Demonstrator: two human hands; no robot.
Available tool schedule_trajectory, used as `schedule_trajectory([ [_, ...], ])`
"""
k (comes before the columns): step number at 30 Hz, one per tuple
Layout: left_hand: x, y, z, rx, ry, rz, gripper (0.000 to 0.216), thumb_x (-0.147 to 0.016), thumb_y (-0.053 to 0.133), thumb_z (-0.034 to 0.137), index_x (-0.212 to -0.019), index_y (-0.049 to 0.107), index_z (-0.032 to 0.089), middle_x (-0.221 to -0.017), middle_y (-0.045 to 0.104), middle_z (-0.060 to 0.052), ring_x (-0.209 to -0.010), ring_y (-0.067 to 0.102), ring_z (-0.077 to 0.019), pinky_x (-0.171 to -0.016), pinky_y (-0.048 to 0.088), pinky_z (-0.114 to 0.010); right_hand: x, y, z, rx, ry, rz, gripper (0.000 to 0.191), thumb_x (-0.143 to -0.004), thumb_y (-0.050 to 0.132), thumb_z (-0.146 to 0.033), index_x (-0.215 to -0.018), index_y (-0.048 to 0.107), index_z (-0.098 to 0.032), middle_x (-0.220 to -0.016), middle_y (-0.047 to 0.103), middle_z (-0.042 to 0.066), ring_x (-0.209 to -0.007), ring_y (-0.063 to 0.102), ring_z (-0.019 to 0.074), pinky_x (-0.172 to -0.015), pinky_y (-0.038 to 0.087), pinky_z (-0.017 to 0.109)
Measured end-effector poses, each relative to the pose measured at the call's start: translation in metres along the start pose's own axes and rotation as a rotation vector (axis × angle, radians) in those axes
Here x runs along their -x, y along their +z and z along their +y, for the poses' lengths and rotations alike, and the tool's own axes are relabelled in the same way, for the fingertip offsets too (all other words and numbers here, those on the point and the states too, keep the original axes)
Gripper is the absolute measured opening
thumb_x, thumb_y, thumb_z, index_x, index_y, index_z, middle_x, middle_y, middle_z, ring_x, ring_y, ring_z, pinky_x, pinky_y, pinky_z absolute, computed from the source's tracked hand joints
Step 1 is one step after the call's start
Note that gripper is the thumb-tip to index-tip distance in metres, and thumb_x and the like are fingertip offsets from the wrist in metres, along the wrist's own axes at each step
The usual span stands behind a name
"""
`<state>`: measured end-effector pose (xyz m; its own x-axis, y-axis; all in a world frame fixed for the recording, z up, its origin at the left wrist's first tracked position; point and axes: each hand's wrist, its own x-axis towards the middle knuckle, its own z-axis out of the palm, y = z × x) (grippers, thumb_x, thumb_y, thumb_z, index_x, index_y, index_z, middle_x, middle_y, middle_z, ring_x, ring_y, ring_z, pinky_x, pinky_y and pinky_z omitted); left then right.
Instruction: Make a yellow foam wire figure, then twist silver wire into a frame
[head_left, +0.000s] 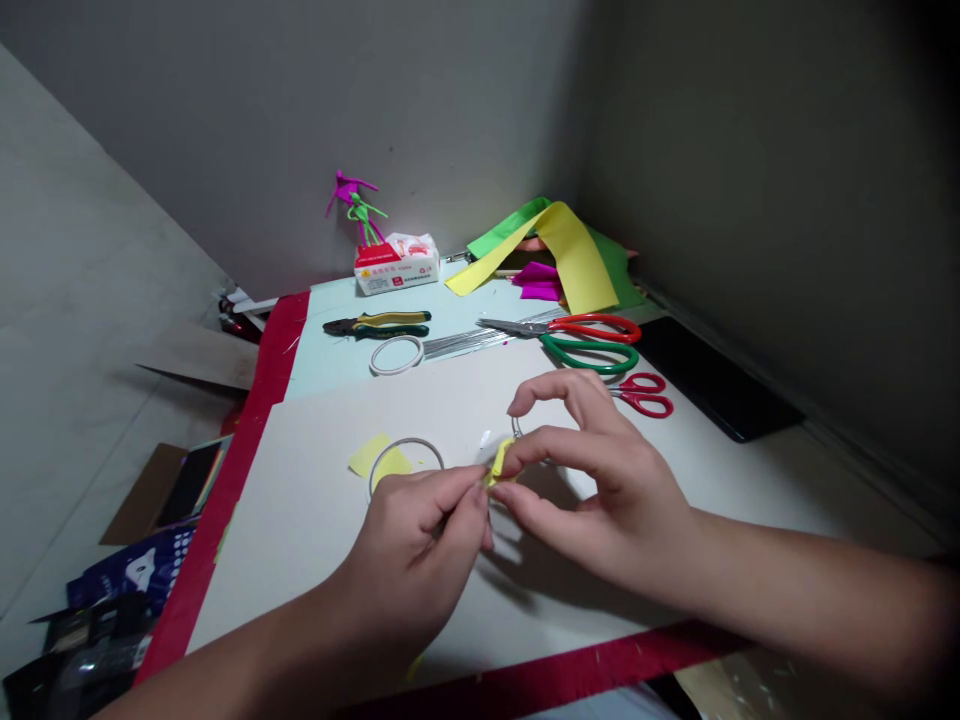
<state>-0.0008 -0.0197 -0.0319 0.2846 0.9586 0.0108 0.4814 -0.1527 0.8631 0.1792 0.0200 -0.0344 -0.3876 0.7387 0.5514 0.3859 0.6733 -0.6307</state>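
My left hand [409, 550] and my right hand [600, 490] pinch a small piece of yellow paper [499, 464] between their fingertips, above a white board [300, 540]. A thin wire loop [516, 428] shows just behind my right fingers, and its link to the paper is hidden. To the left of my left hand, a larger wire ring [405, 453] lies on the board, partly covering a yellow paper scrap [370, 455]. My left hand partly hides the ring's near side.
Beyond the board lie green-handled pliers [375, 325], a white tape roll [396, 355], thin steel wires [465, 342], red-and-green scissors [585, 340] and small red scissors [645, 395]. A black phone [712, 378], a tissue pack [396, 265], coloured paper strips [570, 255] and a pink-green wire figure [355, 205] stand further back.
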Motion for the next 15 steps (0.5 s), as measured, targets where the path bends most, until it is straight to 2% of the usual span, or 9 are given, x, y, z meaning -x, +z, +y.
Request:
schedule_trajectory([
  [8,-0.0016,0.0008,0.0021,-0.112,0.154,0.038,0.027,-0.093,0.04,0.016,-0.069,0.052,0.018,-0.059,0.046,0.004,-0.054,0.043,-0.0086,-0.055,0.034,-0.022,-0.0006,0.0011,-0.0004,-0.05,0.055,-0.021,0.006,-0.076,0.064,-0.013,-0.077,0.067,-0.018,-0.101,0.054,0.01,-0.102,0.052,0.0256,-0.089,0.039,0.046],
  [15,-0.0013,0.0019,0.0,-0.116,0.155,0.044,0.026,-0.093,0.04,0.015,-0.07,0.051,0.019,-0.06,0.046,0.004,-0.054,0.043,-0.0088,-0.055,0.034,-0.023,-0.0006,0.0005,0.0003,-0.065,0.035,-0.026,0.01,-0.075,0.063,-0.008,-0.076,0.067,-0.018,-0.1,0.055,0.01,-0.1,0.052,0.0251,-0.088,0.039,0.046],
])
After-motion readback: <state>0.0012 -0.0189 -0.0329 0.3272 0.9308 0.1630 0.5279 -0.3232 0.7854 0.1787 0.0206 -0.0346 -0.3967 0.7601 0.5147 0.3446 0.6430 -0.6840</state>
